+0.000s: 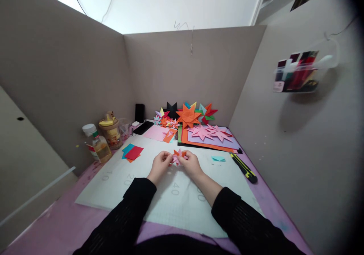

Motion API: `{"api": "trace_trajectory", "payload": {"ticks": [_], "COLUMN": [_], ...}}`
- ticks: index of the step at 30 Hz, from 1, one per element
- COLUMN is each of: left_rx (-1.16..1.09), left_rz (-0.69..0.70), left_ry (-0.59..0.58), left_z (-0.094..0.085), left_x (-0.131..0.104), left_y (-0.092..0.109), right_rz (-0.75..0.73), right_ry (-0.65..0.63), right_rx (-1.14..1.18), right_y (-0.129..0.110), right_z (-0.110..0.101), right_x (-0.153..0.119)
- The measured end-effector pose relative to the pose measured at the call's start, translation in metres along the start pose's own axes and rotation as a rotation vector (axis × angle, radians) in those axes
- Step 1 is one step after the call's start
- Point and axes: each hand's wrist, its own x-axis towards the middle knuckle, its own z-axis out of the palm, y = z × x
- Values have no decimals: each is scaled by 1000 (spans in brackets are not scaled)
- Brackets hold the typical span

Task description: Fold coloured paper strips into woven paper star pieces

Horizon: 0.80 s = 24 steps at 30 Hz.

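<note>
A small pink and orange folded paper star is held just above the white mat, between both hands. My left hand pinches its left side with thumb and fingertips. On the other side, the thumb of my right hand presses across the star, its fingers partly behind the paper. Parts of the star are covered by the fingers. Right of my right hand lies a folded light-blue paper piece. Left of my left hand is a small pile of red, blue and orange paper squares.
A yellow-black utility knife lies at the mat's right edge. Folded stars and coloured sheets fill the back. A bottle, a jar and a dark phone are at the left. Partition walls enclose the table.
</note>
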Motion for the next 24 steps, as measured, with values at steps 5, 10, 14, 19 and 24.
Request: {"api": "trace_trajectory", "payload": {"ticks": [5,10,14,19,24], "left_rx": [103,83,-67,-58,-8], "left_rz": [57,77,-8,16,72], "left_ry": [-16,12,-39,18,57], "left_z": [-2,-5,-2,-1,-3], "left_x": [0,2,3,2,2], "left_y": [0,-2,-5,-7,-7], "right_rz": [-4,71,220,254,262], "right_ry": [-43,-97,-161,-210,-196], "right_rx": [10,153,290,345,314], "right_y": [4,10,13,15,16], "right_z": [-1,1,2,3,5], "right_x": [0,1,1,1,0]}}
